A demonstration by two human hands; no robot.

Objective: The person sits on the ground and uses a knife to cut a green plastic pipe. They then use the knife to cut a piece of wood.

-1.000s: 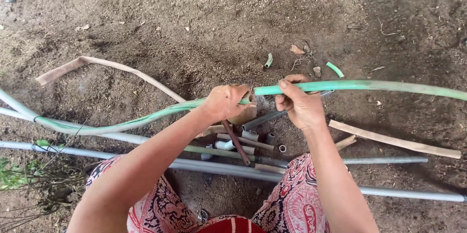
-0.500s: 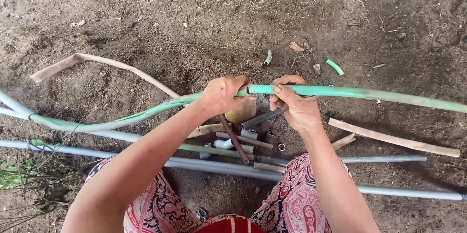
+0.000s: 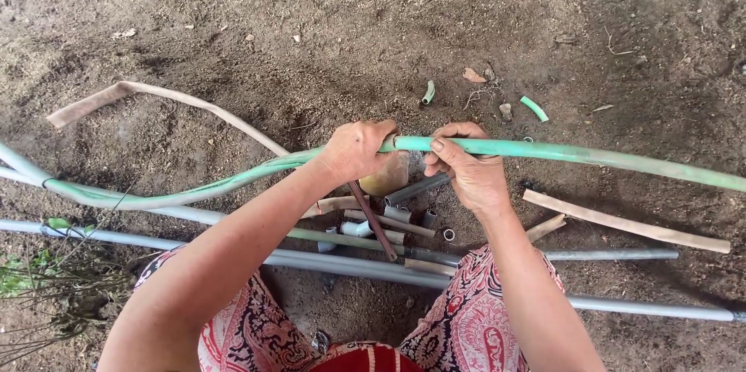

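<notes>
A long green hose point(image 3: 590, 156) runs across the dirt from far left to far right, held up in the middle. My left hand point(image 3: 356, 151) grips it just left of centre, where a thin brown stick point(image 3: 371, 220) also hangs down from under the hand. My right hand point(image 3: 466, 168) grips the same hose just to the right, thumb on top. A short bare stretch of hose shows between the two hands. Below them lie several short grey pipe pieces point(image 3: 416, 188) and a round tan object point(image 3: 386, 178).
Long grey pipes point(image 3: 622, 307) lie across the ground near my knees. A flat tan strip point(image 3: 148, 94) curves at the left, a wooden stick point(image 3: 625, 221) lies at the right. Small green hose offcuts point(image 3: 534, 108) sit beyond. Dry twigs and leaves point(image 3: 47, 279) are at the lower left.
Both hands have shifted slightly with the hose, which sits a little lower and flatter on the right. Grips are unchanged.
</notes>
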